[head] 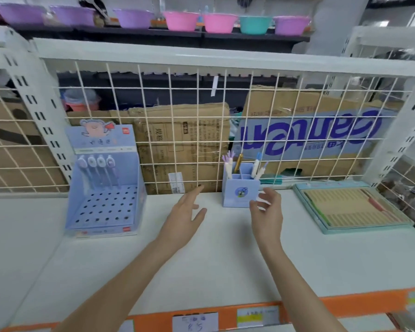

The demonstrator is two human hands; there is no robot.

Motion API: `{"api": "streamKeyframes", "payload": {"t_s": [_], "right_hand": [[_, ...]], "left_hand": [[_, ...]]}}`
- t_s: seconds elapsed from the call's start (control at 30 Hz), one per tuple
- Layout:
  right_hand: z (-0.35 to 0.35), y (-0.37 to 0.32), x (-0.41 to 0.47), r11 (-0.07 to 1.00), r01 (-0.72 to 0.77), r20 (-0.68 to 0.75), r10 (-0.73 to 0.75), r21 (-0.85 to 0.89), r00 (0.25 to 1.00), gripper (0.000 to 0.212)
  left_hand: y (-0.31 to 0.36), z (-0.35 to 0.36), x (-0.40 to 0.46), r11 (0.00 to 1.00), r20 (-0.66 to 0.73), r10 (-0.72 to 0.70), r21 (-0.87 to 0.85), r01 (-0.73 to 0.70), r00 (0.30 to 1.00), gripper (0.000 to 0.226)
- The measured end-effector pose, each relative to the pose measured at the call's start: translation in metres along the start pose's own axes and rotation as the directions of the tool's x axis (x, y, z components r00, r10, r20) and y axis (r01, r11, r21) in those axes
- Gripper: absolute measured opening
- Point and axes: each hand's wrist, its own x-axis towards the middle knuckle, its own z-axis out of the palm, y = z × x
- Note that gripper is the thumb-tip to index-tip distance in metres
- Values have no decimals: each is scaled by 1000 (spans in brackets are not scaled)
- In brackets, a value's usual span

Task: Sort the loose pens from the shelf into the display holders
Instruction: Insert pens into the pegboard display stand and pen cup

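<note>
While both hands hover over the white shelf (106,255), neither holds anything — the left hand (185,219) has its fingers stretched out straight, the right hand (267,209) has its fingers loosely curled and apart. Just beyond the right hand's fingertips, close to touching, stands the small blue pen cup (240,191) with several pens (237,162) upright inside. Well to the left of the left hand sits the blue display stand (103,207) — four pens (98,168) pictured on its back panel.
</note>
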Motion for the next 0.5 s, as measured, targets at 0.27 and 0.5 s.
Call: {"api": "streamKeyframes", "payload": {"t_s": [0.27,0.5], "right_hand": [[-18,24,35,997,-58,172,66,-49,983,36],[-21,33,51,999,-33,235,39,-30,971,27]], "left_hand": [[19,59,41,984,-37,-155,-90,151,987,49],[25,85,54,974,-75,-199,-121,189,977,45]]}}
